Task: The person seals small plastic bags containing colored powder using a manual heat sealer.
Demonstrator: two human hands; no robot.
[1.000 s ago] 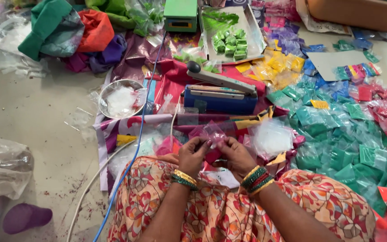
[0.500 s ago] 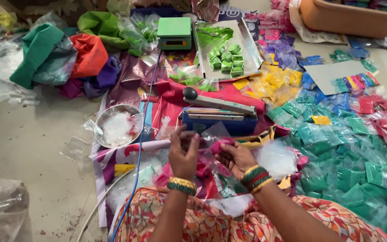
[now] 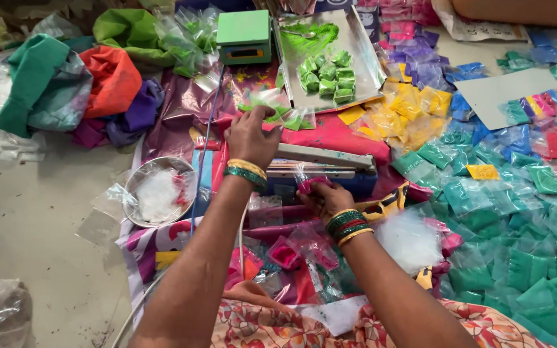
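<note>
1. Two hands at work here: the right hand (image 3: pixel 330 196) pinches a small clear plastic pouch of pink powder (image 3: pixel 311 183), fingers closed on it, holding its open end at the jaw of the blue tabletop heat sealer (image 3: pixel 320 169).
2. The left hand (image 3: pixel 249 135) rests on the sealer's long grey lever arm (image 3: pixel 323 156) at its handle end, fingers curled over it; the arm looks raised, so by my read this pouch is not yet sealed.
3. Done so far, judging from the floor: heaps of filled packets. At 3 o'clock from the sealer lies a wide spread of teal-green packets (image 3: pixel 517 212), at 1 o'clock a pile of yellow packets (image 3: pixel 414 106), and beyond them blue packets (image 3: pixel 478 122) and pink ones (image 3: pixel 407 29).
4. Left to do: several pink-filled clear pouches (image 3: pixel 291 254) lie at 6 o'clock, just in front of the lap, apparently awaiting the sealer. A loose heap of empty clear bags (image 3: pixel 410 241) sits at 5 o'clock.
5. At 12 o'clock, a shiny steel tray (image 3: pixel 362 58) carries loose green powder and small green packets, with a green digital scale (image 3: pixel 245 35) just beside it at 11.
6. At 9 o'clock, a round steel bowl (image 3: pixel 133 193) holds clear bags. A blue cable (image 3: pixel 204 148) runs past the left wrist, close enough to snag.
</note>
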